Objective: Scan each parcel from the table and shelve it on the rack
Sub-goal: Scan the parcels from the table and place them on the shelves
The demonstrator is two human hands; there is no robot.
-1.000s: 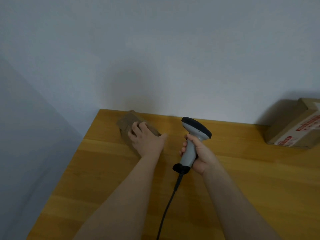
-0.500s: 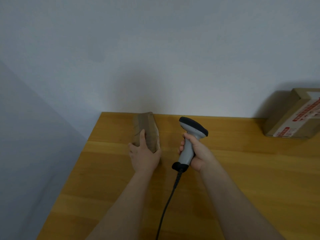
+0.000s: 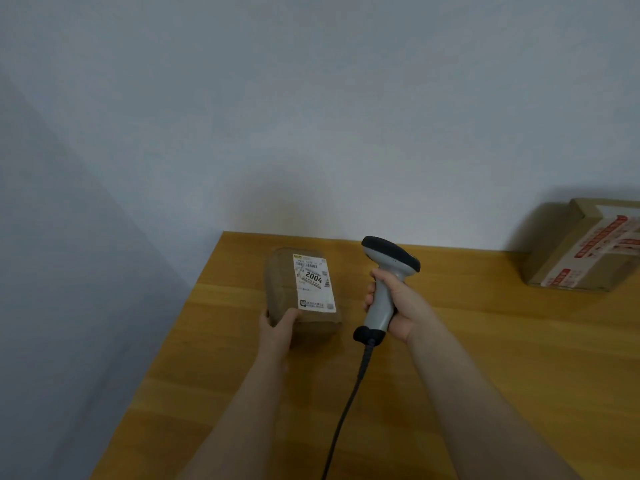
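A dark cable (image 3: 346,410) runs up the desk (image 3: 502,358) to the grey scanner (image 3: 389,258), whose handle the right grip (image 3: 401,306) clasps. Just left of it, the left grip (image 3: 277,329) clutches the near corner of the brown parcel (image 3: 282,289), which faces label (image 3: 313,284) up over the desk's far left corner. Well apart, far right, a taped carton (image 3: 581,251) stands against the wall (image 3: 311,116).
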